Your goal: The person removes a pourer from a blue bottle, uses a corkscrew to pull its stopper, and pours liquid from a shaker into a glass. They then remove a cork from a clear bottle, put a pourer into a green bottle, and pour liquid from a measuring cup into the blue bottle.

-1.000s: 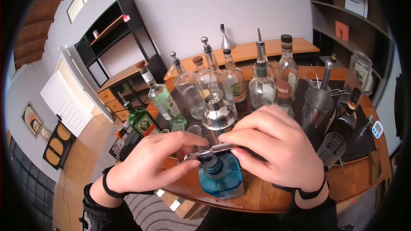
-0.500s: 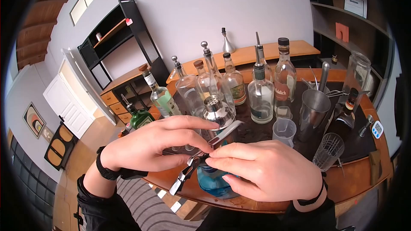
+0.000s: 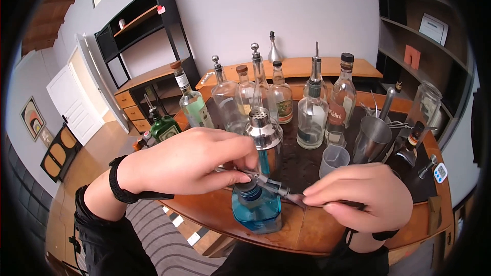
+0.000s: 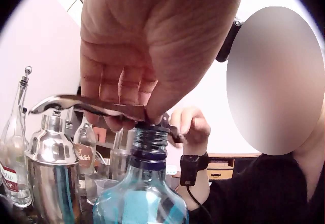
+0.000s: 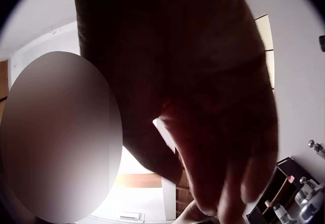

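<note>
A blue glass bottle (image 3: 255,212) stands near the front edge of the table, its threaded neck (image 4: 148,145) just under my left hand (image 3: 189,161). That hand pinches a folding metal waiter's corkscrew (image 3: 271,183) between thumb and fingers, over the bottle's mouth. One curved chrome arm (image 4: 66,102) sticks out past the fingers in the left wrist view. My right hand (image 3: 365,199) is to the right of the bottle, thumb and fingertips pinching the tool's far end. In the right wrist view, the right hand (image 5: 203,97) is dark and covers most of the work.
A metal cocktail shaker (image 3: 266,135) stands right behind the blue bottle. Several glass bottles (image 3: 312,120) line the back of the table. To the right are a plastic measuring cup (image 3: 335,160), a metal mixing tin (image 3: 372,140) and a small timer (image 3: 440,172).
The corkscrew has been turned and opened out, and now points right and down. My right hand has moved right, away from the bottle, while the left stays over its mouth.
</note>
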Action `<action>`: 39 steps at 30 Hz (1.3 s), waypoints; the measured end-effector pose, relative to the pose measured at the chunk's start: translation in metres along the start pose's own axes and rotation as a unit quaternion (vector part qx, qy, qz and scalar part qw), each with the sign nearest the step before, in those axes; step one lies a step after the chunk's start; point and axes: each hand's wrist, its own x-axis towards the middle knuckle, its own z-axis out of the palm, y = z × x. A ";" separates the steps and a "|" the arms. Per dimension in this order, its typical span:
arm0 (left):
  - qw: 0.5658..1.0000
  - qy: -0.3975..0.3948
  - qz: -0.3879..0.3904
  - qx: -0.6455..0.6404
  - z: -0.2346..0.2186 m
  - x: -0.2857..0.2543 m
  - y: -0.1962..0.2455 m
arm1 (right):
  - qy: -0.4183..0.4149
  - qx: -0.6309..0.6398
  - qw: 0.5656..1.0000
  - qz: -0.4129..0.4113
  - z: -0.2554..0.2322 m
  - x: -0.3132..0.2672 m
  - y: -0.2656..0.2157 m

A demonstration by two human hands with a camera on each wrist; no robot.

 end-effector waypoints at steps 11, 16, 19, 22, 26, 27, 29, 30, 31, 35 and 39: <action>0.994 -0.043 0.007 -0.101 0.003 0.007 -0.012 | 0.066 -0.044 0.992 -0.099 0.051 0.046 0.001; 0.997 -0.034 0.030 -0.058 0.000 -0.005 -0.006 | 0.088 -0.134 0.981 -0.108 0.054 0.050 0.001; 0.998 -0.015 0.058 -0.030 -0.002 -0.008 -0.009 | 0.096 -0.192 0.970 -0.115 0.056 0.050 0.000; 0.994 0.020 0.103 -0.003 -0.001 -0.010 -0.011 | 0.072 -0.269 0.948 -0.156 0.051 0.046 0.003; 0.971 0.066 0.186 0.133 -0.001 -0.010 -0.012 | 0.043 -0.313 0.932 -0.178 0.047 0.035 0.007; 0.971 0.068 0.186 0.132 0.000 -0.010 -0.012 | 0.020 -0.311 0.935 -0.171 0.046 0.034 0.005; 0.901 0.096 0.285 0.313 0.003 -0.009 -0.013 | -0.005 -0.309 0.937 -0.165 0.043 0.033 0.002; 0.883 0.102 0.302 0.345 0.004 -0.009 -0.013 | -0.028 -0.312 0.937 -0.155 0.041 0.032 0.001; 0.883 0.104 0.301 0.345 0.005 -0.009 -0.013 | -0.052 -0.316 0.936 -0.145 0.040 0.031 0.000; 0.867 0.104 0.329 0.360 0.005 -0.009 -0.015 | -0.065 -0.296 0.943 -0.134 0.040 0.030 -0.002; 0.898 0.060 0.302 0.316 0.000 -0.011 -0.014 | -0.084 -0.252 0.959 -0.100 0.043 0.029 -0.003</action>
